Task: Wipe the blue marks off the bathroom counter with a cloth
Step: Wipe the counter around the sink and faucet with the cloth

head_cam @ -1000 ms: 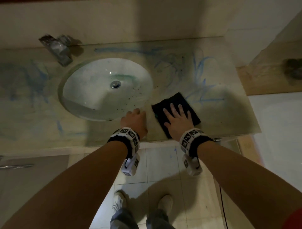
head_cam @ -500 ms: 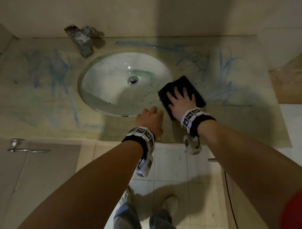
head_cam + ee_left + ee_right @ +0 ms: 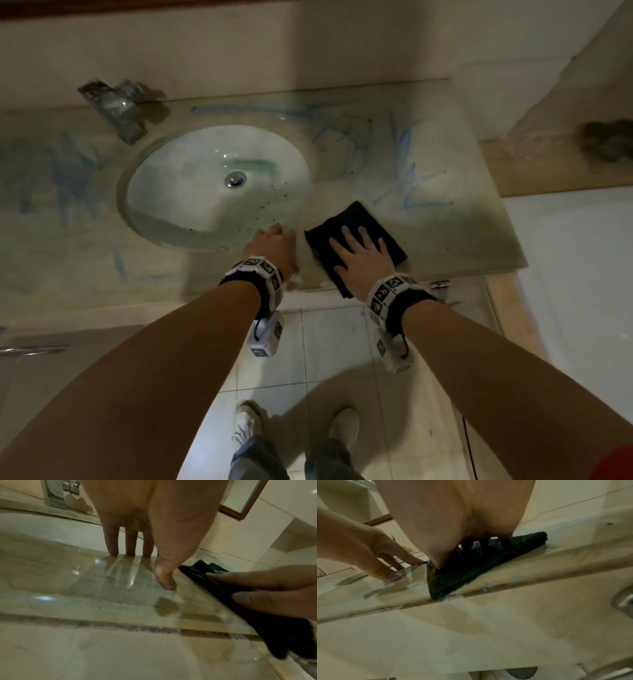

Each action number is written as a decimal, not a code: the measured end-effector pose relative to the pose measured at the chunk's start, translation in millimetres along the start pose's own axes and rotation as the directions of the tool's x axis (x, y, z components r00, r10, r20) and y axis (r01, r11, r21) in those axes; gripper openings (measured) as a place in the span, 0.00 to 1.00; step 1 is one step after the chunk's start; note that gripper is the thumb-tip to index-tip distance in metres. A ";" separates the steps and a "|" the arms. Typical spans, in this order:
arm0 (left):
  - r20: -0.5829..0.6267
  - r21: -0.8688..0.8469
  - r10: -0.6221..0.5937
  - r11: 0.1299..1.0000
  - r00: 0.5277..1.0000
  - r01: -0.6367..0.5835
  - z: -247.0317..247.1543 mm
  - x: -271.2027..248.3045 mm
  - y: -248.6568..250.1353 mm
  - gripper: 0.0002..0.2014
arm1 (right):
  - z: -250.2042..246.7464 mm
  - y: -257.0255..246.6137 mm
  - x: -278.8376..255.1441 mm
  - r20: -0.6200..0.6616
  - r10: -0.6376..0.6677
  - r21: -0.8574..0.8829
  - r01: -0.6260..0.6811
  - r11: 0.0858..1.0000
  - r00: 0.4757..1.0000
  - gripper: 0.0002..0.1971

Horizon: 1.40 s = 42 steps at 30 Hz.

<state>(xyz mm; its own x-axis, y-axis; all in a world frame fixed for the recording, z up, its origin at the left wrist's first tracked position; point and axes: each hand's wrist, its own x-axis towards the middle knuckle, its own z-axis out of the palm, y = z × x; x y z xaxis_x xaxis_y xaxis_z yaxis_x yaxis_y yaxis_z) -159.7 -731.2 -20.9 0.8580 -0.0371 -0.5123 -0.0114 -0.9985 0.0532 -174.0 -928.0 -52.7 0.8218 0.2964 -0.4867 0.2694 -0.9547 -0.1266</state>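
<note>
A dark folded cloth [image 3: 363, 219] lies flat on the glassy counter [image 3: 462, 240] just right of the basin, its near corner over the front edge. My right hand [image 3: 356, 253] presses on it with straight, spread fingers; the right wrist view shows the same cloth [image 3: 471, 569] under the palm. My left hand [image 3: 270, 246] rests on the counter beside the basin rim, fingertips [image 3: 130, 551] straight and touching the surface, holding nothing. Blue marks [image 3: 407, 185] streak the counter beyond the cloth, behind the basin and at the far left [image 3: 78, 164].
A white oval basin [image 3: 191, 192] with a metal drain [image 3: 235, 179] is sunk into the counter. A metal faucet [image 3: 116, 106] stands at the back left. The wall runs behind; tiled floor and my shoes [image 3: 342, 425] lie below the front edge.
My right hand has slid the cloth back toward the counter's front edge and slightly right, away from the basin's right rim. The left hand stays planted beside the basin.
</note>
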 end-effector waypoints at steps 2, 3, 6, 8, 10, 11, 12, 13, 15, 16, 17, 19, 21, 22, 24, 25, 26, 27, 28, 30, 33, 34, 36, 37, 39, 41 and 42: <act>-0.003 0.004 0.002 1.000 1.000 -0.002 0.6 -0.2 -0.5 0.41 | 2.2 11.3 -10.4 0.010 0.026 0.009 -0.027 1.000 1.000 0.30; -0.006 0.002 0.005 1.000 1.000 -0.005 0.9 0.2 -0.6 0.40 | 1.7 16.1 -12.9 0.019 0.039 0.017 -0.039 0.999 0.999 0.30; -0.010 -0.008 0.007 1.000 1.000 -0.007 2.1 2.4 -2.1 0.38 | -0.7 20.5 -11.0 0.032 0.072 0.041 -0.073 0.996 0.997 0.31; -0.008 -0.009 0.004 1.000 1.000 -0.004 2.7 3.5 -2.5 0.38 | -4.0 17.9 -3.9 0.040 0.112 0.057 -0.114 0.992 0.993 0.31; -0.003 -0.010 0.003 1.000 1.000 -0.003 2.9 4.9 -3.4 0.38 | -10.0 15.1 8.0 0.051 0.159 0.077 -0.163 0.984 0.986 0.31; -0.003 -0.007 0.005 1.000 1.000 -0.005 2.5 5.5 -3.9 0.37 | -14.4 14.6 14.7 0.053 0.177 0.082 -0.181 0.980 0.983 0.31; -0.005 -0.002 0.009 1.000 1.000 -0.009 2.4 7.0 -4.7 0.37 | -19.0 14.6 22.3 0.053 0.190 0.085 -0.194 0.977 0.980 0.30; -0.006 0.002 0.014 1.000 1.000 -0.014 2.2 8.2 -5.6 0.36 | -23.9 14.9 30.2 0.053 0.201 0.090 -0.205 0.975 0.978 0.30; -0.005 0.011 0.026 1.000 1.000 -0.026 2.5 11.1 -7.5 0.35 | -32.4 14.4 46.4 0.044 0.218 0.108 -0.222 0.969 0.975 0.30; -0.005 0.017 0.031 0.999 0.999 -0.031 2.8 12.9 -8.1 0.34 | -36.0 13.0 54.0 0.032 0.225 0.112 -0.227 0.967 0.974 0.30; -0.005 0.021 0.036 0.999 0.999 -0.036 3.5 13.8 -8.9 0.34 | -38.6 10.6 61.4 0.019 0.228 0.114 -0.228 0.967 0.974 0.30; -0.012 0.020 0.043 0.999 0.999 -0.043 5.6 16.0 -9.7 0.33 | -43.7 5.7 74.0 -0.004 0.230 0.120 -0.228 0.966 0.973 0.30; -0.019 0.027 0.048 0.999 0.999 -0.047 6.6 16.9 -10.3 0.34 | -48.3 0.3 81.0 -0.004 0.237 0.112 -0.235 0.965 0.972 0.30; -0.023 0.029 0.057 0.998 0.998 -0.056 6.2 16.9 -10.3 0.34 | -49.7 -2.9 81.1 0.002 0.235 0.106 -0.234 0.966 0.972 0.29; -0.032 0.031 0.067 0.997 0.997 -0.066 4.5 15.7 -10.5 0.33 | -48.0 -12.6 74.6 -0.003 0.188 0.062 -0.187 0.980 0.982 0.29; -0.035 0.034 0.067 0.997 0.997 -0.066 3.1 15.4 -10.4 0.33 | -43.5 -19.4 69.0 -0.010 0.150 0.033 -0.149 0.988 0.989 0.29; -0.034 0.035 0.066 0.997 0.997 -0.065 1.5 14.7 -9.4 0.32 | -37.8 -26.8 60.8 -0.009 0.122 0.015 -0.121 0.992 0.993 0.29; -0.031 0.036 0.063 0.997 0.998 -0.062 0.3 14.3 -8.6 0.32 | -31.0 -33.4 52.4 -0.002 0.107 0.008 -0.107 0.994 0.994 0.29; -0.027 0.041 0.061 0.997 0.998 -0.060 -1.1 14.2 -7.6 0.31 | -24.1 -38.0 44.6 0.005 0.102 0.005 -0.102 0.995 0.995 0.29; -0.013 0.064 0.055 0.996 0.998 -0.054 -3.8 13.4 -6.4 0.30 | -13.8 -41.1 32.9 0.015 0.104 0.006 -0.104 0.995 0.994 0.30; 0.001 0.091 0.057 0.994 0.998 -0.057 -6.4 14.2 -5.6 0.29 | -12.3 -36.8 27.8 0.044 0.115 0.025 -0.116 0.993 0.992 0.30; -0.001 0.091 0.054 0.994 0.999 -0.053 -6.2 14.4 -6.1 0.30 | -12.5 -36.4 29.6 0.050 0.119 0.031 -0.121 0.992 0.992 0.30; -0.010 0.089 0.052 0.995 0.999 -0.050 -4.3 14.6 -6.5 0.30 | -15.8 -34.9 35.5 0.054 0.132 0.037 -0.134 0.990 0.990 0.30; -0.011 0.085 0.052 0.995 0.999 -0.051 -2.6 14.2 -7.1 0.31 | -19.6 -33.4 40.2 0.057 0.141 0.044 -0.144 0.989 0.988 0.30; -0.015 0.080 0.054 0.995 0.998 -0.053 -0.3 14.5 -7.6 0.32 | -31.4 -27.6 53.6 0.064 0.156 0.064 -0.160 0.985 0.986 0.30; -0.018 0.077 0.051 0.996 0.999 -0.049 0.9 14.6 -6.6 0.35 | -41.1 -21.6 65.9 0.070 0.166 0.092 -0.172 0.981 0.984 0.30; -0.021 0.075 0.046 0.996 0.999 -0.045 1.7 14.4 -6.2 0.35 | -42.4 -20.9 69.2 0.063 0.167 0.094 -0.173 0.981 0.984 0.30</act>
<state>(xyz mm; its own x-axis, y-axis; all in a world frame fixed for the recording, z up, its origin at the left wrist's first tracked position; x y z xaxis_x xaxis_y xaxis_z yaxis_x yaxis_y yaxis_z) -148.2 -725.6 -30.1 0.8672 -0.0826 -0.4911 -0.0885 -0.9960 0.0112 -101.5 -886.4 -47.1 0.8220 0.1303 -0.5544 0.0751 -0.9898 -0.1211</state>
